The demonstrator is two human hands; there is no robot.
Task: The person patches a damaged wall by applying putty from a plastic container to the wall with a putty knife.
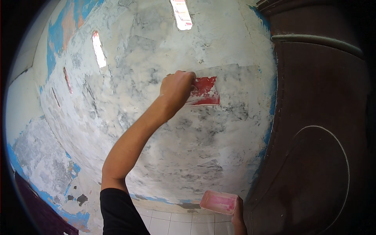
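Note:
My left hand is closed round a red putty scraper, a flat plastic blade smeared with whitish filler. The scraper lies against the patchy white and grey wall; its grip is hidden in my fist. Low on the right, my right hand grips the edge of a pink rectangular tray with pale residue inside. Only part of that hand shows.
Narrow slots, one a bright opening, cut through the wall at the upper left and top. A dark brown door stands along the right. Blue paint remnants edge the wall. White floor tiles lie below.

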